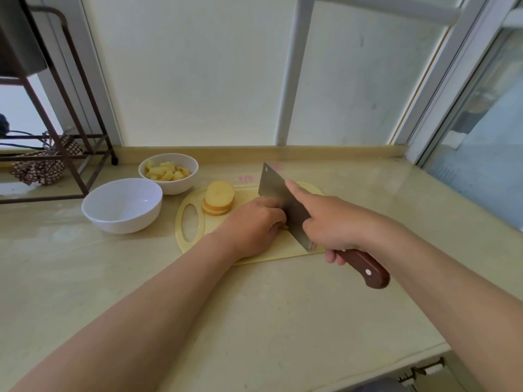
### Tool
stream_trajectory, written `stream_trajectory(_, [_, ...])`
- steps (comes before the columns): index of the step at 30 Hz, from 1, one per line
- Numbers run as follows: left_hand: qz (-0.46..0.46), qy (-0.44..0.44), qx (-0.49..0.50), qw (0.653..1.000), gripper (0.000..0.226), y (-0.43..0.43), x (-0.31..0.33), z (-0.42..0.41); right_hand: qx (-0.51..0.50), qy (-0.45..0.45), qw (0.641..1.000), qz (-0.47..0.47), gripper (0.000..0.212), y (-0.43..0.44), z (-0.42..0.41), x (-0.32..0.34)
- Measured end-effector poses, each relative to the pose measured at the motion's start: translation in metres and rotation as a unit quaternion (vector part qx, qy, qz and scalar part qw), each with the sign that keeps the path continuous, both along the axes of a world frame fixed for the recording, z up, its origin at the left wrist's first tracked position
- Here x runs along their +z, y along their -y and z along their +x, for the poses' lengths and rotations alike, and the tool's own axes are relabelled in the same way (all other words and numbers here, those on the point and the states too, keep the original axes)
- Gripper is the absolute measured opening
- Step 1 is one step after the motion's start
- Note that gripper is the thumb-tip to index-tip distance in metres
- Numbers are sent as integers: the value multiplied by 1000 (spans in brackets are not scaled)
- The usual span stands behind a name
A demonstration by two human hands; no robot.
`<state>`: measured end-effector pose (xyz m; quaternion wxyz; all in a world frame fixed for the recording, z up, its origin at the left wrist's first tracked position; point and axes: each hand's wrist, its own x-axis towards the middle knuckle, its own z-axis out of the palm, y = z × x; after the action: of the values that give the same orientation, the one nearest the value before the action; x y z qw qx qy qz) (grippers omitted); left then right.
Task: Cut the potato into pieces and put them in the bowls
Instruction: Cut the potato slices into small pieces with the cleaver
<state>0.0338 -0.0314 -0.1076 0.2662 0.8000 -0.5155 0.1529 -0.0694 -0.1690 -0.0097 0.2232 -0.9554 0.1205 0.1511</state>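
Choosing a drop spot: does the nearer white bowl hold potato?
No, the nearer round white bowl is bare inside; potato chunks lie in the farther bowl.

Potato slices (219,200): my leaning stack of pale rounds, frame centre, on the cutting board (208,226).
Potato cubes (167,171): in far white bowl (181,188).
Near bowl (121,222): white, upright, left of centre.

Soft, even daylight comes through the frosted window (203,72), leaving faint shadows and a mild sheen on the bench (254,301), while wide-angle distortion bends the edges.
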Motion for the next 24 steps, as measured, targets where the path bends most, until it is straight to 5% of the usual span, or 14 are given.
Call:
stream_trajectory(11, [-22, -19, 37, 999, 4, -3, -4, 5, -20, 55, 998, 24, 90, 14, -15, 12])
stream_trajectory(17, [-30, -106, 87, 990, 20, -4, -1, 2, -61, 107, 991, 48, 90, 31, -17, 14])
stream_trajectory(24, [5, -161, 114, 980, 35, -3, 3, 0, -121, 153, 962, 194, 83, 66, -24, -6])
